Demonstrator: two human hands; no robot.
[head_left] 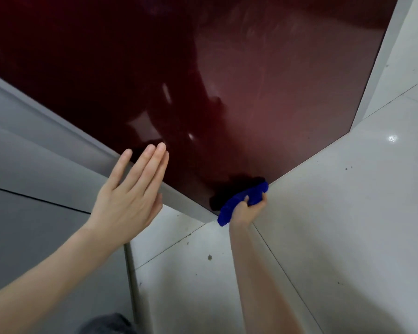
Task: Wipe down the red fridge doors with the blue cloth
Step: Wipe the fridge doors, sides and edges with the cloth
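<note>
The glossy dark red fridge door [263, 97] fills the upper part of the view, seen from above at a steep angle. Down at its bottom corner, close to the floor, my right hand [249, 210] grips a bunched blue cloth [241, 201] and holds it against the door. My left hand [133, 191] is flat with straight fingers, its fingertips touching the door's left edge. Faint streaks show on the right half of the door.
A grey panel [34, 145] runs along the door's left side. White floor tiles [348, 213] with dark specks lie below and to the right. A grey fabric patch [106, 325] shows at the bottom edge.
</note>
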